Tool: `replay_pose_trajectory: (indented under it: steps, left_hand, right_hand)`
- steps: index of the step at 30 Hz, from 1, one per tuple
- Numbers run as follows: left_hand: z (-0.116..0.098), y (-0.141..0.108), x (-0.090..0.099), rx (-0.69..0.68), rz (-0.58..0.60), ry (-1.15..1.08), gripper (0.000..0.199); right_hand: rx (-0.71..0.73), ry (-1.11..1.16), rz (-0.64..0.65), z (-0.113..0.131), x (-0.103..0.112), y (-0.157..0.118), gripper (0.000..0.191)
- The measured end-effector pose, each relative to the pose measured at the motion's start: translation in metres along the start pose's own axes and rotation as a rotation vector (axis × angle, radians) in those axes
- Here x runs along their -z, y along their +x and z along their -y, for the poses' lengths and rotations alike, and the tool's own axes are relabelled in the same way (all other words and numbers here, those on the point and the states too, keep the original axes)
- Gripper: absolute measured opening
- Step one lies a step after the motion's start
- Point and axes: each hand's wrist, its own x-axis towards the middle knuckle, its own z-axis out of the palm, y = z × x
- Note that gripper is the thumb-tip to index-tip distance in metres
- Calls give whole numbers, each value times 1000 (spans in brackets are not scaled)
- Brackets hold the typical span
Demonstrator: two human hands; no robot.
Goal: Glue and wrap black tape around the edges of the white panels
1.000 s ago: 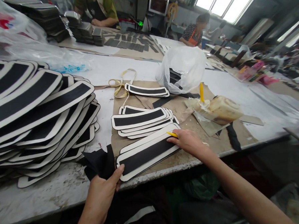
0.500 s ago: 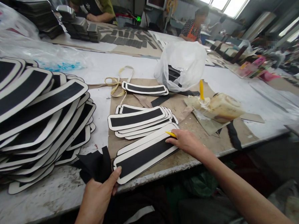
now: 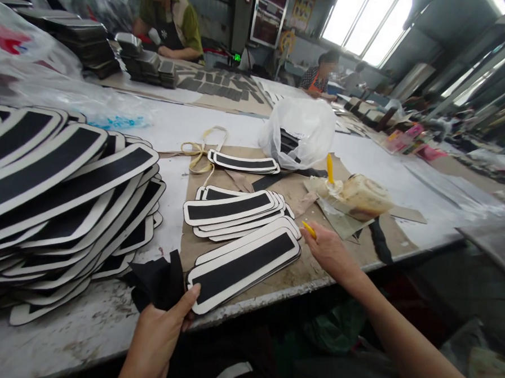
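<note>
Presently, black-and-white panel point(image 3: 243, 270) lies at lower centre of frame, near end close to front edge of counter point(image 3: 101, 322). Left hand point(image 3: 158, 333) clamped on that end, thumb on top. Right hand point(image 3: 331, 255) grips yellow tool point(image 3: 308, 230) just beside far end. Brown paper point(image 3: 343, 233) shows between right hand and yellowed container point(image 3: 366, 196). Blue print point(image 3: 124, 120), upper left: unreadable. Green sign point(image 3: 237, 58), upper centre: too small to read.

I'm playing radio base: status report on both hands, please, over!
Left hand: pinching front panel by left end. Right hand: yellow tool held at panel's right end. Black cloth beside left hand.
</note>
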Motion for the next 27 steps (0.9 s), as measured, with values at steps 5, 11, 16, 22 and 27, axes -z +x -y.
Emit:
replay_pose_trajectory:
  steps: [5, 11, 16, 22, 27]
  left_hand:
    - [4, 0, 4, -5, 11, -74, 41]
    - [2, -3, 8, -47, 23, -164, 40]
    - [4, -1, 6, -98, 6, -126, 43]
    - [1, -2, 5, -124, -116, 66, 33]
    - [-1, -2, 7, -109, -136, 121, 32]
  right_hand:
    - [21, 158, -63, -2, -8, -8, 34]
    - [-27, 289, 8, 3, -8, -10, 35]
    - [-113, 304, -13, 6, -6, -12, 40]
    - [73, 72, -170, 20, -10, -18, 40]
    - [-16, 241, -124, 26, -7, -18, 39]
